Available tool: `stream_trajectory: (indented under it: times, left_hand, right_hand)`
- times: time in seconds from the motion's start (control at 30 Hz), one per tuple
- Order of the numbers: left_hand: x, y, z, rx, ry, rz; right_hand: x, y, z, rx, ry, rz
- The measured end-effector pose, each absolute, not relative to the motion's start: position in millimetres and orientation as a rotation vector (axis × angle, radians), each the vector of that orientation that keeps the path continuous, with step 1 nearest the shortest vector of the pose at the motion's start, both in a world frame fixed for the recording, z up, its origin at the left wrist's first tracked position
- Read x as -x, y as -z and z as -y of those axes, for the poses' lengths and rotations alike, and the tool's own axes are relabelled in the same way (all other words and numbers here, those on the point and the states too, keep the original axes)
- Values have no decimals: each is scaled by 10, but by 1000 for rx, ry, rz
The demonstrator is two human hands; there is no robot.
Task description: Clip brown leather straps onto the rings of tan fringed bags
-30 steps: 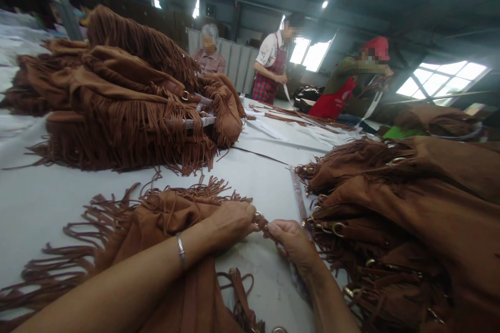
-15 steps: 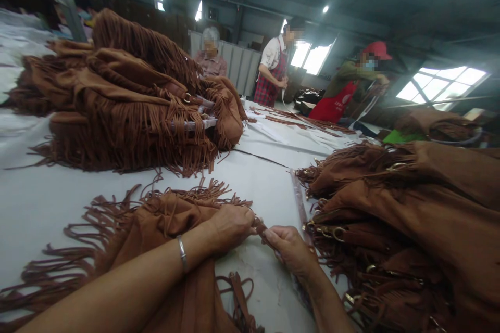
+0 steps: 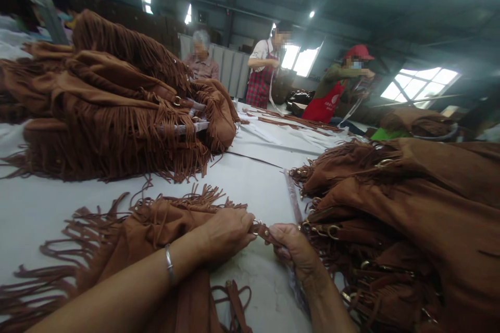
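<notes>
A brown fringed bag [image 3: 148, 234] lies on the white table in front of me, its fringe spread to the left. My left hand [image 3: 230, 231] is closed at the bag's right end, where small metal fittings show beside the fingertips. Between the hands runs a short stretch of brown leather strap [image 3: 262, 230] with metal studs. Thumb and fingers of my right hand [image 3: 291, 244] pinch that strap; clear plastic wrap [image 3: 297, 291] hangs below the hand. What lies inside my left fingers is partly hidden. A narrow looped strap [image 3: 236, 307] rests near the bag's lower edge.
Brown fringed bags are heaped at the left [image 3: 117, 114], and another pile with gold fittings [image 3: 410, 208] stands close to my right arm. Long brown strips [image 3: 285, 116] lie farther along the table [image 3: 258, 177]. Three people are at the far side, one in a red apron [image 3: 324, 101].
The view has shifted slightly, so the scene sits farther left. Both hands keep their grip, and more of the strap and its metal fittings shows between them.
</notes>
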State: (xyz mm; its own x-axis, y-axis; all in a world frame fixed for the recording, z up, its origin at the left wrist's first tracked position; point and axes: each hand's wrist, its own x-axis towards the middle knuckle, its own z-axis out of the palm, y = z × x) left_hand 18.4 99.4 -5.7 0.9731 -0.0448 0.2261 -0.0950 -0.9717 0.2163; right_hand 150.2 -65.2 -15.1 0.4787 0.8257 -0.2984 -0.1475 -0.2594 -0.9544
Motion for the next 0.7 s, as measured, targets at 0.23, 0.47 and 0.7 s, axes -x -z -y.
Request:
stream_trajectory:
  times: [0.23, 0.47, 0.7]
  left_hand:
    - [-184, 79, -1020, -2907, -366, 146]
    - [-188, 34, -1056, -2778, -308, 25]
    - [-161, -10, -1064, -2660, -401, 154]
  right_hand:
    - [-1428, 118, 635, 1566, -1036, 654]
    - [-1428, 80, 637, 1613, -1007, 677]
    - [-1435, -21, 688, 1657, -1029, 708]
